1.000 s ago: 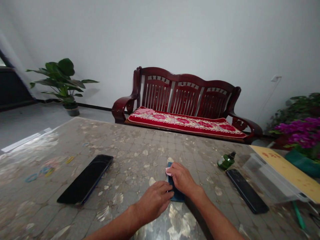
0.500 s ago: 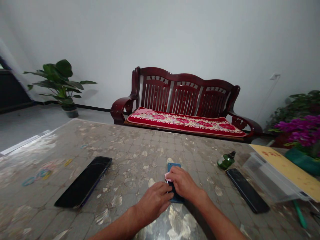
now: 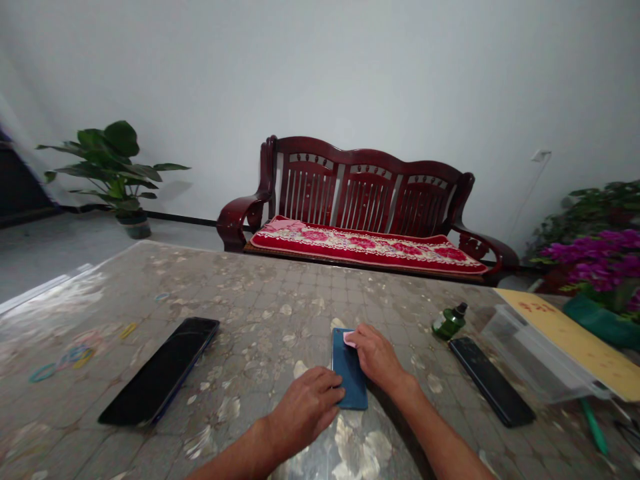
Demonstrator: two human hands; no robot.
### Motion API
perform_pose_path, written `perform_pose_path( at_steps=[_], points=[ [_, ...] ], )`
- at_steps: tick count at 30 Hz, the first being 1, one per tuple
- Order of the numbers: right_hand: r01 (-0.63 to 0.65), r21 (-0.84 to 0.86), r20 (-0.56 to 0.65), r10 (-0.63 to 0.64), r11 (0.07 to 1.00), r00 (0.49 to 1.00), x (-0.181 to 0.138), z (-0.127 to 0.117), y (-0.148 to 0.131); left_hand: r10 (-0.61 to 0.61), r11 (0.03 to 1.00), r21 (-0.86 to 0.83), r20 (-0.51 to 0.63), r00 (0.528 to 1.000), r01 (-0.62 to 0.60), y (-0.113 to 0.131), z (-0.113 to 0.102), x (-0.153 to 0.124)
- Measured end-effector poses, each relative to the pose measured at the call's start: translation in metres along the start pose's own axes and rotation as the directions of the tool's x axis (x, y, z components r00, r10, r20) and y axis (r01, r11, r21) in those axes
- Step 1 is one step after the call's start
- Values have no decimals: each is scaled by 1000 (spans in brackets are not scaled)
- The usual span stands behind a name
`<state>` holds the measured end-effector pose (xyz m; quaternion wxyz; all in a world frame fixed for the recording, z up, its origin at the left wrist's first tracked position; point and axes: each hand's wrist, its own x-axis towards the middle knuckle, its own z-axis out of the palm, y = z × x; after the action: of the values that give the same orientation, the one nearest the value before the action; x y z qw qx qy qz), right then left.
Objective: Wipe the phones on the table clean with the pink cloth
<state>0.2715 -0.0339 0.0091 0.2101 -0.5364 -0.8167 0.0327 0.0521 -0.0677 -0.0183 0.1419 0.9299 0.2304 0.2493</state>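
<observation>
Blue flat rectangular phone (image 3: 355,389) is lying on the grey floral-patterned tabletop (image 3: 260,293). My left hand (image 3: 309,398) is covering part of its left edge; whether the hidden thumb is gripping, I cannot tell. My right hand (image 3: 376,357) is pinching a small pale-pink cloth (image 3: 349,339), mostly concealed. Compared with half a second ago, the cloth is sitting further right, exposing more phone.

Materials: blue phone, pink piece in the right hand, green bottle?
Blue phone: probably glass or glossy plastic; smooth, even face with a slight sheen.
Pink piece: perhaps cloth or thin sponge; matte and pale, but too small to settle.
Green bottle: see-through green body with highlights, so clear plastic or glass; its dark cap is likely plastic.
</observation>
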Motion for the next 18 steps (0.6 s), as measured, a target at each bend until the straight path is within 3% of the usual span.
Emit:
perform_pose_path(
  at_steps=[4,10,18],
  points=[
    [-109,-71,34,112,992,993,12,0,-1,-2,1000,-6,3,1000,2,0,-1,1],
    [-41,-70,137,50,997,989,41,6,-10,-11,1000,23,10,1000,11,0,1,2],
    [-224,-136,120,241,965,963,17,-10,12,-34,999,43,5,999,33,1,7,-1]
  ],
)
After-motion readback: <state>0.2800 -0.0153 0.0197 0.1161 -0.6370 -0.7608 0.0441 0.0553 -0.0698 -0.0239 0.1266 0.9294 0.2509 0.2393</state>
